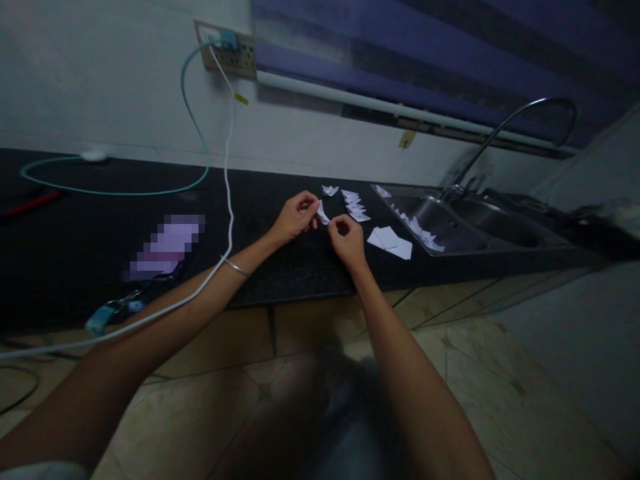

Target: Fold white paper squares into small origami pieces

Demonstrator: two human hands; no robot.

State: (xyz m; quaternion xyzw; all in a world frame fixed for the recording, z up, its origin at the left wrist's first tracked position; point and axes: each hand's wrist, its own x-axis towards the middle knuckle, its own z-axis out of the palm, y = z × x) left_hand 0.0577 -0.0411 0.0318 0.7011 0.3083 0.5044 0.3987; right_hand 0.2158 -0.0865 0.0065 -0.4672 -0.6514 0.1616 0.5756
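Between my two hands is a small folded piece of white paper (323,213), held above the dark counter. My left hand (297,215) pinches its upper left end, and my right hand (347,239) pinches its lower right end between thumb and finger. Just beyond, a folded paper boat (330,191) stands by itself, beside a row of similar paper boats (355,206). To the right of my right hand lies a stack of white paper sheets (390,243). More folded papers (423,233) line the near left rim of the sink.
The steel sink (463,248) with a curved faucet (520,107) is at right. A white cable (227,167) drops from the wall outlet (243,57) across my left forearm. A blurred-out phone-like object (167,247), keys (117,310) and a teal cable (125,193) lie at left.
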